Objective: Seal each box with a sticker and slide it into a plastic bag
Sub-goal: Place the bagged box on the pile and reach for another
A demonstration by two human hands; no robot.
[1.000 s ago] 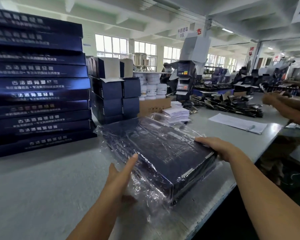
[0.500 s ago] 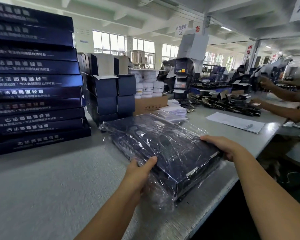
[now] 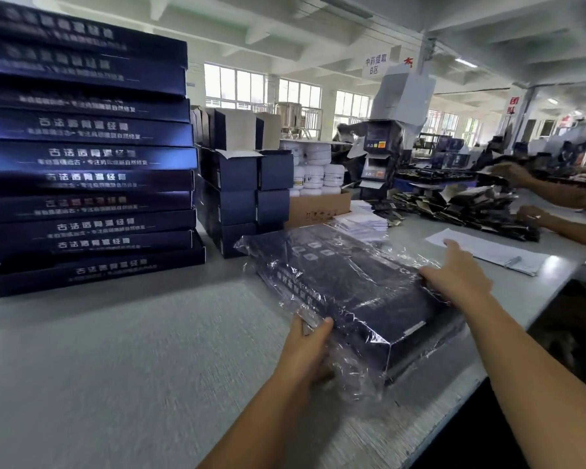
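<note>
A flat dark blue box (image 3: 359, 292) lies on the grey table (image 3: 132, 367) inside a clear plastic bag (image 3: 362, 377), whose loose end trails off the box's near corner. My left hand (image 3: 310, 346) grips the box's near left edge through the plastic, thumb on top. My right hand (image 3: 454, 275) rests on the box's right edge, its forefinger straight and pointing away. A tall stack of the same blue boxes (image 3: 85, 157) stands at the left.
Smaller blue cartons (image 3: 244, 198) are stacked behind the bagged box, beside a cardboard box (image 3: 318, 208) of white jars. White sheets (image 3: 362, 221) and a paper with a pen (image 3: 494, 252) lie to the right. Another person's hands (image 3: 535, 214) work at a pile of dark flat packs.
My left hand went from an open touch to gripping the box's near left edge. My right forefinger has lifted and straightened. The view shifted right and closer to the stack.
</note>
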